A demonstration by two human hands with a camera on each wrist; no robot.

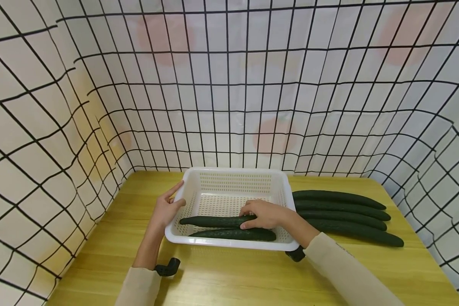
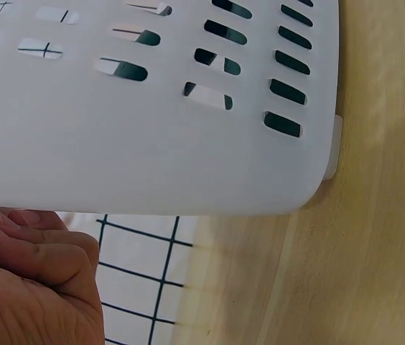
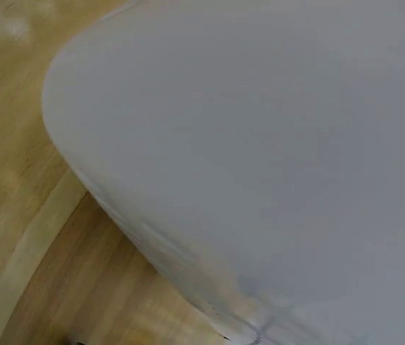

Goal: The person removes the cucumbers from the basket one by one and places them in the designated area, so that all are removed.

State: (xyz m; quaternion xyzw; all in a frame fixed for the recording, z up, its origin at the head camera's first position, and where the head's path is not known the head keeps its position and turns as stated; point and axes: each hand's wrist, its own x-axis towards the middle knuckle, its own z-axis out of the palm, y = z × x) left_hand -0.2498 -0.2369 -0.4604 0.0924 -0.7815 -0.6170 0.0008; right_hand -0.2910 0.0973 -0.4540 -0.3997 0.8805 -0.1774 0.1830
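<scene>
Watching from a distance, I can read no lettering, label, brand, number or sign in the head view or either wrist view, a small dark mark [image 1: 344, 250] on the person's right beige sleeve [image 1: 348, 274] being too tiny to decipher.

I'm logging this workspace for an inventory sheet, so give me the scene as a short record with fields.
Container: white perforated basket on a wooden table
In basket: two cucumbers, a rear cucumber and a front cucumber
Outside basket: four cucumbers on the table, to its right
Left hand: grips the basket's left rim
Right hand: holds the rear cucumber near its right end
</scene>
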